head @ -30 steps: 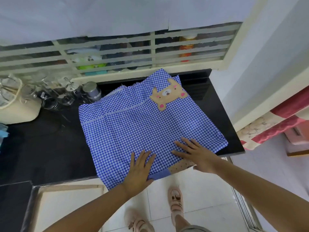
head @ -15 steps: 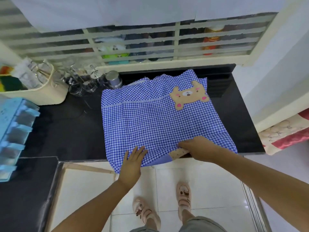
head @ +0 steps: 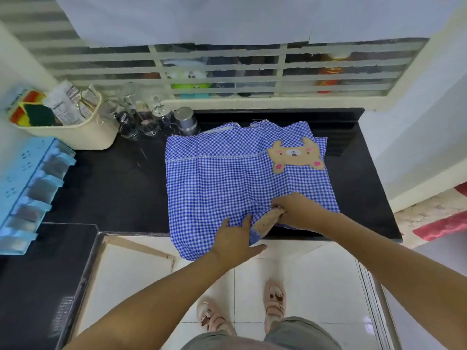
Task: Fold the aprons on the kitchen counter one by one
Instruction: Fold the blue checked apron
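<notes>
At the far left a pale blue drawer unit (head: pixel 30 188) is seen, with a cream basket (head: pixel 75 140) and a steel cup (head: pixel 186 121) set further back on the black surface (head: pixel 113 185). A blue gingham apron (head: pixel 222 183) is spread flat on the right half of the surface, its near hem hung over the front edge. A bear patch (head: pixel 295 156) is sewn near its far right corner. The hem is pressed down by the left hand (head: pixel 237 239), fingers kept straight and flat. Just beside it, a tan dotted strip (head: pixel 266 221) at the apron's near edge is gripped by the curled fingers of the right hand (head: pixel 300 210).
</notes>
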The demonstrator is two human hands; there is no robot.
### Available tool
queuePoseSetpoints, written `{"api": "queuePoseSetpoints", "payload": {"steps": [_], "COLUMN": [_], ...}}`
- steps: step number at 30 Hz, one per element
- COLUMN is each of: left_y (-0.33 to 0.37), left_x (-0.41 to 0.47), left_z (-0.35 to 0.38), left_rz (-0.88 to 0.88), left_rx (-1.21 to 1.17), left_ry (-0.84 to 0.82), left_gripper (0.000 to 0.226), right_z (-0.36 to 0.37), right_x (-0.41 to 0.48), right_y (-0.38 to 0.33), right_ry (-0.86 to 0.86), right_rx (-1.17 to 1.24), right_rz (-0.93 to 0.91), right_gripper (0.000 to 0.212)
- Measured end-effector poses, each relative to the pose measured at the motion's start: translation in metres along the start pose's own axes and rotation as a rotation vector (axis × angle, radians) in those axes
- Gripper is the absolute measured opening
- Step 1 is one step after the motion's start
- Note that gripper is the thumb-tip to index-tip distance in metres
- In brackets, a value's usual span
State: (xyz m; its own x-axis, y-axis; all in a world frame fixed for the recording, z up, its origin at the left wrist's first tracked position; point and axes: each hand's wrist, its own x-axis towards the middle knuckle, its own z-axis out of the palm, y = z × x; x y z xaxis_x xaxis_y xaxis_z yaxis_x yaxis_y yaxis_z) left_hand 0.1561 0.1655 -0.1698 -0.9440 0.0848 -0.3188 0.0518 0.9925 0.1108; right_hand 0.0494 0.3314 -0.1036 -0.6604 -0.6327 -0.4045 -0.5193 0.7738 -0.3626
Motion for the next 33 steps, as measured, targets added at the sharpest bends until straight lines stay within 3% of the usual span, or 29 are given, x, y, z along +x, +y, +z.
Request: {"api": "queuePoseSetpoints", "payload": {"steps": [5, 9, 12, 17, 20, 22, 25, 29, 33], "left_y": [-0.004, -0.029, -0.059, -0.1, -0.102, -0.103, -0.116, -0.146, -0.178], "left_x": [0.014, 0.001, -0.011, -0.008, 0.01, 0.019, 0.027, 0.039, 0.071], "left_z": [-0.013, -0.011, -0.011, -0.032, -0.053, -0.072, -0.097, -0.128, -0.152], "left_rz": [-0.135, -0.14, -0.173, -0.131, -0.056, -0.023, -0.138, -0.301, -0.326], "left_rx": [-0.049, -0.186, -0.127, -0.03, -0.035, 0.029, -0.107, -0.529, -0.604], "left_ry": [0.06, 0.115, 0.116, -0.235, -0.487, -0.651, -0.888, -1.016, -0.977], "left_gripper": [0.042, 0.053, 0.052, 0.014, 0.011, 0.012, 0.002, 0.02, 0.024], "right_z": [-0.014, -0.029, -0.03, -0.023, -0.03, -0.037, -0.051, -0.091, -0.134], "right_x": [0.004, -0.005, -0.016, -0.025, -0.02, -0.017, -0.013, -0.009, 0.017], "right_y": [-0.013, -0.003, 0.009, 0.045, 0.054, 0.051, 0.048, 0.045, 0.065], "right_ry": [0.032, 0.06, 0.023, -0.283, -0.48, -0.585, -0.704, -0.718, -0.569], "right_rx": [0.053, -0.139, -0.235, -0.283, -0.275, -0.267, -0.241, -0.038, 0.126], "right_rz": [-0.03, -0.039, -0.036, 0.126, 0.211, 0.24, 0.3, 0.342, 0.311], "right_gripper": [0.02, 0.033, 0.032, 0.025, 0.007, 0.007, 0.007, 0.011, 0.009]}}
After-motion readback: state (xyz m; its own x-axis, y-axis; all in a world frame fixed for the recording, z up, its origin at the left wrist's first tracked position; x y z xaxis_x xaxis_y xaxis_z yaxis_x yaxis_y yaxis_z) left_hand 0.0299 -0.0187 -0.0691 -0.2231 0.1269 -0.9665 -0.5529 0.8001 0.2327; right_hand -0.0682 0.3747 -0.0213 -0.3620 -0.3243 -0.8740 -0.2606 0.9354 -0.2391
